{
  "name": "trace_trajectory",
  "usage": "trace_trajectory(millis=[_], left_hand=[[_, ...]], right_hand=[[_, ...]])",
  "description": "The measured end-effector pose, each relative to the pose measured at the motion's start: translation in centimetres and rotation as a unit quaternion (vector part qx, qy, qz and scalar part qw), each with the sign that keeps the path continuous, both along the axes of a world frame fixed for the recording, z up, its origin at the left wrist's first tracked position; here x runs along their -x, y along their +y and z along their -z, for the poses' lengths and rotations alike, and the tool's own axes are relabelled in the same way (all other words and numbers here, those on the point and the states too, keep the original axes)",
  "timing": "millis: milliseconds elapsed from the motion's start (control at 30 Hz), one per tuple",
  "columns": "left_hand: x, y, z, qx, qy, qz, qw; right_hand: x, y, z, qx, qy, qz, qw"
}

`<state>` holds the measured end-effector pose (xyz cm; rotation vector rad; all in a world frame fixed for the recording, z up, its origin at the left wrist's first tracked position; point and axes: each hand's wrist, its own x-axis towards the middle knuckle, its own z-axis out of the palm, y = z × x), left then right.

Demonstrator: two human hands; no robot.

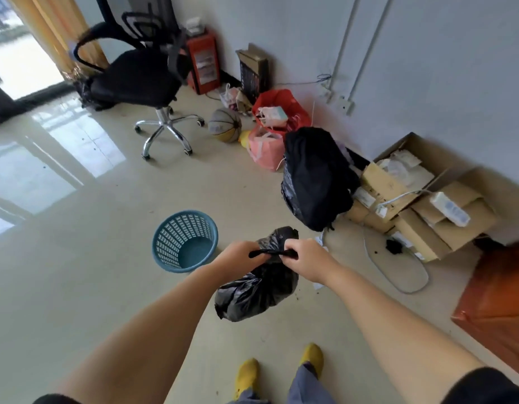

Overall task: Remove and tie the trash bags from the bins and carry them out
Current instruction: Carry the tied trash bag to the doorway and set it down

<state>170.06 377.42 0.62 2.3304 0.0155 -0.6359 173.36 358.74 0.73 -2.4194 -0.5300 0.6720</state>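
A small black trash bag (257, 290) hangs in the air in front of me, filled and bunched at the top. My left hand (238, 256) and my right hand (306, 259) each grip one end of the bag's twisted neck, which is stretched taut between them. To the left on the floor stands a blue lattice bin (185, 241) with no bag in it. A larger black trash bag (316, 177) stands further back, leaning against the boxes.
Open cardboard boxes (421, 196) with a power strip lie along the right wall. Red and pink bags (277, 112), a basketball (224, 125) and a black office chair (141, 80) stand behind. A brown wooden panel (500, 304) is at right. Glossy floor stretches left.
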Motion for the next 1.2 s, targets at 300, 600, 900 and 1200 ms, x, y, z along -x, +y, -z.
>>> trace_trajectory(millis=[300,600,900,1200], left_hand=[[-0.2,-8.6,-3.1,-0.072,-0.036,0.275,0.958],[8.5,-26.0,-3.0,-0.041,-0.042,0.496,0.866],[25.6,-45.2,-4.4,-0.034,-0.069,0.670,0.739],[43.2,-62.4,-6.5,-0.003,-0.094,0.788,0.608]], right_hand=[[10.4,-7.8,-2.6,-0.029,-0.026,0.242,0.969],[26.1,-20.1,-3.9,-0.001,-0.011,0.450,0.893],[46.8,-32.9,-5.3,0.032,-0.016,0.601,0.799],[65.8,-44.4,-6.4,0.057,-0.039,0.717,0.694]])
